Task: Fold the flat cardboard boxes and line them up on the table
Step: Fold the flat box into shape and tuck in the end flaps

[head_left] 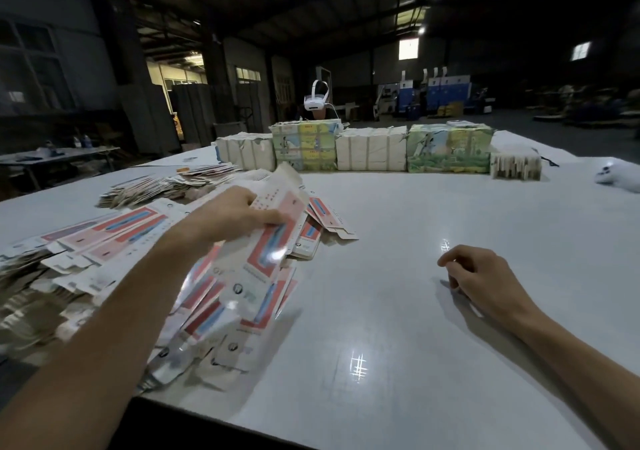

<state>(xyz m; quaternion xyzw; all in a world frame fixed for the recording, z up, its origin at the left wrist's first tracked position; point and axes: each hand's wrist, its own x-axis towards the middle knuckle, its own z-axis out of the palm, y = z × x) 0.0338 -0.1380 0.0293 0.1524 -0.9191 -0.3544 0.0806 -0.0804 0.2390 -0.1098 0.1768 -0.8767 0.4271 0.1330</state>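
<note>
1. Flat boxes lie in a loose, slumped heap on the near-left part of the desk, spilling toward its near edge. A thinner spread of them sits farther back on the left.
2. One flat box is raised at a slant above the heap. The left hand has its grip clamped on the far end, fingers curled over the top face and the thumb hidden underneath.
3. The right hand is low over bare desk on the near right, well apart from the lifted box. Its grip is loose, fingers half-curled and holding nothing. Whether the fingertips touch the desk I cannot tell.
4. The step in hand looks like picking a single box off the heap. Folding has not begun, since the piece is unopened.
5. The next move probably calls for the right hand to cross over and take the free near end. The two hands can then squeeze the sides to open it, tuck the flaps and stand it on the bare desk.
6. The lifted box is thin, glossy white card with red and blue panels, small print and round marks. It catches glare and shows blurred, so it will likely flex and slip.
7. Wrapped bundles stand in a row along the far side. No folded red-and-blue box is visible on the desk.
</note>
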